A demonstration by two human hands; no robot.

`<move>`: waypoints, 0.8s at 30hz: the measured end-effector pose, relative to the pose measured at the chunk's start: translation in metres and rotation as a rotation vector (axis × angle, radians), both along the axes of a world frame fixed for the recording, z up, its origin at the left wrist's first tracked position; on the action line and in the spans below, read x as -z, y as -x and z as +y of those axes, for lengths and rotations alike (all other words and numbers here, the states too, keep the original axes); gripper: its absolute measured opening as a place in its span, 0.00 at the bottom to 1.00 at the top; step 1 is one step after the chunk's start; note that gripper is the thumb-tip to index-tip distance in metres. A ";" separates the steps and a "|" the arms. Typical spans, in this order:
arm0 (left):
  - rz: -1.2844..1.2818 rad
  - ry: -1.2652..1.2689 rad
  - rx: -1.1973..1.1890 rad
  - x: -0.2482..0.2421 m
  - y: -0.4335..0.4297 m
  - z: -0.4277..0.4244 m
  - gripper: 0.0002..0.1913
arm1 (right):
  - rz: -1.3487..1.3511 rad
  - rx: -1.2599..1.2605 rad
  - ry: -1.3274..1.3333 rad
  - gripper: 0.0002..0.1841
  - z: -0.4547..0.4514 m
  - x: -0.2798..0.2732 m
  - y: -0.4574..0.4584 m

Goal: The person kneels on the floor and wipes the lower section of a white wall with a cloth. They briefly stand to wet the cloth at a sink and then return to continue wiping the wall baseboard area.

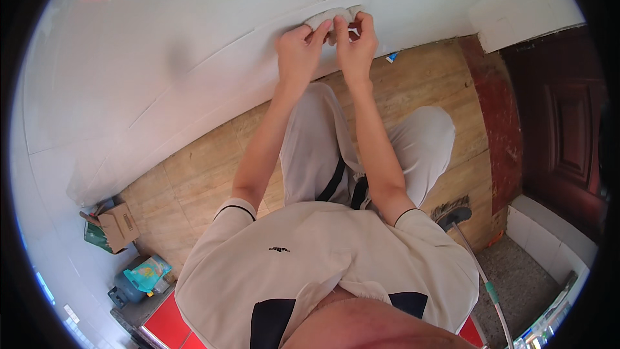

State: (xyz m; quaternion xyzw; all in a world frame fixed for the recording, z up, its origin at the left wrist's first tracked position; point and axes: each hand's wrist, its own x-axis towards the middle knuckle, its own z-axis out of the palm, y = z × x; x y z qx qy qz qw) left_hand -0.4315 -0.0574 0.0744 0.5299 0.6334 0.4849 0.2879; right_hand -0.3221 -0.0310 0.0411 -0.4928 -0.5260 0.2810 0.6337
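A pale, bunched cloth (323,18) is gripped between both hands close to the white tiled wall (203,19). My left hand (301,48) pinches its left end, the thumb pointing up along the front. On the other end, my right hand (357,41) has its thumb and fingers closed, with a loose fold of cloth sticking out above. The two thumbs nearly meet at the middle. Part of the cloth is hidden behind the fingers, and I cannot tell whether it touches the wall.
Wood-look floor tiles (203,189) run along the wall. A broom (455,218) stands at the right, near a dark red panelled door (571,126). Lower left are a cardboard box (121,227), a blue gas cylinder (127,286) and a turquoise bag (149,273). A blue scrap (392,57) lies by the wall.
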 end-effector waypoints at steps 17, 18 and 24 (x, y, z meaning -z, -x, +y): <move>0.321 0.050 0.117 0.124 0.005 0.003 0.20 | 0.202 -0.089 0.275 0.18 -0.003 0.153 0.000; 0.309 0.075 0.108 0.139 0.013 0.000 0.19 | 0.218 -0.125 0.353 0.19 -0.003 0.170 0.001; 0.276 0.128 0.065 0.165 0.050 -0.022 0.19 | 0.039 -0.054 0.335 0.25 -0.011 0.164 0.017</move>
